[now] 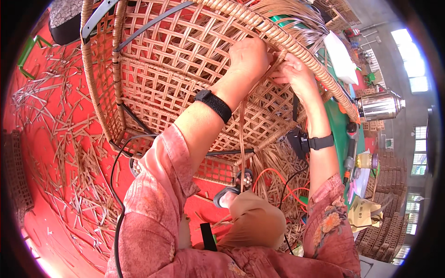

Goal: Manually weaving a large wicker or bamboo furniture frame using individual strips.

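Observation:
A large brown wicker piece [153, 88] with an open lattice weave and a wrapped rim tilts up in front of me. My left hand [250, 54] is closed against its lattice, below the thick upper rim; its fingertips are mostly hidden. Close by on the right, my right hand [294, 74] pinches a flat brown rattan strip [242, 143] just under that rim. From between the hands, the strip's long loose end hangs down toward my knee. Both wrists wear black straps, and a small black device [296, 142] sits on the right one.
Cut strip scraps [69, 153] litter the red floor [41, 199] at left. A bundle of long strips [287, 14] lies beyond the rim on a green surface [337, 125]. At right are a shiny metal canister [381, 105], a power tool [350, 153] and an orange cord [273, 171].

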{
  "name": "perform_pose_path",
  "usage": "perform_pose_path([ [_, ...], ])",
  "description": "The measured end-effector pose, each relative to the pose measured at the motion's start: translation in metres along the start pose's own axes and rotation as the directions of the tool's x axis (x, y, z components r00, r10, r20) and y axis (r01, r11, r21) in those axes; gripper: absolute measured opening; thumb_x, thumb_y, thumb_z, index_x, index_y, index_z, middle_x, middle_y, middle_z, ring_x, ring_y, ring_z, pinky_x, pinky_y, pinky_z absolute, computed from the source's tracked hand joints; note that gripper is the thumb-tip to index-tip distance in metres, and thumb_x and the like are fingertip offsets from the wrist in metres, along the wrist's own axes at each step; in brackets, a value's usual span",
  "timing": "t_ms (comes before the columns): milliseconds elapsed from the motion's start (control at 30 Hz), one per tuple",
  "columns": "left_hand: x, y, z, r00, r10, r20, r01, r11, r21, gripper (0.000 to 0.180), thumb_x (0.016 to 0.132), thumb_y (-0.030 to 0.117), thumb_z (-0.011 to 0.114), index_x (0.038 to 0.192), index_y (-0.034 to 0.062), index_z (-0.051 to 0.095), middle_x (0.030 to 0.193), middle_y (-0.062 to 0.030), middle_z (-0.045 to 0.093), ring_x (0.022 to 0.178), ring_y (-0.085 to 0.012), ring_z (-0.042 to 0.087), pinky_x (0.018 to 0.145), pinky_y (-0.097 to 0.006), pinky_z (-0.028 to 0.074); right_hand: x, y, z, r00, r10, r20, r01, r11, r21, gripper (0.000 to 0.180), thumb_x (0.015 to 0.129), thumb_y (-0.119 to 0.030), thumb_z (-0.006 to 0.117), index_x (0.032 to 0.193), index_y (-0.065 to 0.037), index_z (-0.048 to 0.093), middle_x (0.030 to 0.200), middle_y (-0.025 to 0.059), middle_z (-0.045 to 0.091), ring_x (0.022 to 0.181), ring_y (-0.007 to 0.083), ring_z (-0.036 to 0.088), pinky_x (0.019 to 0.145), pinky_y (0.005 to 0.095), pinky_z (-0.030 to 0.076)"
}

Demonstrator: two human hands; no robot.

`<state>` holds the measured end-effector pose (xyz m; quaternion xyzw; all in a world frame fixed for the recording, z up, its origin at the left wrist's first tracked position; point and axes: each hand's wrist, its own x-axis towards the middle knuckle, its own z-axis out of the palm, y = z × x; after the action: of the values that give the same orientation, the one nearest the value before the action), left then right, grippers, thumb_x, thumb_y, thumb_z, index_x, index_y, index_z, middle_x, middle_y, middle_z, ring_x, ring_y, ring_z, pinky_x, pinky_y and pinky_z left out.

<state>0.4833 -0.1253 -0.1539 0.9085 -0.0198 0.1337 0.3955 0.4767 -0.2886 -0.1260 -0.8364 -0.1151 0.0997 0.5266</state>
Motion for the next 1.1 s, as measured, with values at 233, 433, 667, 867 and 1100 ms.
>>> perform_pose_path([
  [233,-0.001,-0.003,0.006,0.984,0.140,0.108,-0.151,0.983,0.105,0.025,0.083,0.026,0.059,0.089,0.0040,0.070,0.085,-0.0195,0.068,0.085,-0.0348,0.067,0.077,-0.043,0.053,0.003,-0.008,-0.010,0.997,0.065,0.045,-0.056,0.982,-0.179,0.026,0.090,-0.022,0.052,0.109,-0.005,0.058,0.090,0.0038,0.064,0.072,0.0138,0.063,0.065,0.0246,0.048],
  [433,-0.005,0.002,-0.007,0.979,0.201,0.032,-0.203,0.977,0.072,0.028,0.087,0.028,0.056,0.088,0.0028,0.069,0.087,-0.0208,0.068,0.087,-0.0363,0.066,0.078,-0.045,0.052,-0.004,-0.024,-0.004,0.990,0.138,0.036,-0.098,0.843,-0.529,0.021,0.085,-0.024,0.060,0.082,-0.005,0.067,0.070,0.0010,0.057,0.056,0.0115,0.056,0.051,0.0279,0.043],
  [667,0.008,0.003,0.016,0.970,-0.024,0.241,0.079,0.973,-0.219,0.054,0.077,0.046,0.069,0.093,-0.0056,0.068,0.089,-0.0247,0.068,0.089,-0.0350,0.067,0.080,-0.041,0.051,-0.048,-0.027,0.019,0.990,0.018,0.140,0.064,0.826,-0.561,0.021,0.077,-0.020,0.063,0.086,-0.002,0.070,0.076,0.0153,0.065,0.075,0.0271,0.066,0.072,0.0370,0.050],
  [867,0.015,0.007,0.014,0.958,-0.046,0.284,0.097,0.981,-0.168,0.032,0.080,0.016,0.059,0.108,0.0021,0.067,0.111,-0.0216,0.065,0.107,-0.0340,0.062,0.093,-0.042,0.049,-0.107,-0.046,0.035,0.884,-0.076,0.462,0.316,0.824,-0.470,0.023,0.080,-0.024,0.068,0.081,-0.002,0.065,0.067,0.0108,0.059,0.060,0.0188,0.057,0.058,0.0344,0.042],
  [1100,0.029,-0.026,0.022,0.993,0.045,0.113,-0.033,0.993,-0.109,0.031,0.080,0.028,0.066,0.106,0.0135,0.072,0.090,-0.0146,0.071,0.090,-0.0291,0.067,0.085,-0.038,0.052,-0.215,-0.056,0.034,0.714,-0.204,0.669,0.461,0.857,-0.231,0.026,0.083,-0.034,0.066,0.078,-0.009,0.064,0.074,0.0071,0.056,0.078,0.0255,0.055,0.076,0.0372,0.043],
])
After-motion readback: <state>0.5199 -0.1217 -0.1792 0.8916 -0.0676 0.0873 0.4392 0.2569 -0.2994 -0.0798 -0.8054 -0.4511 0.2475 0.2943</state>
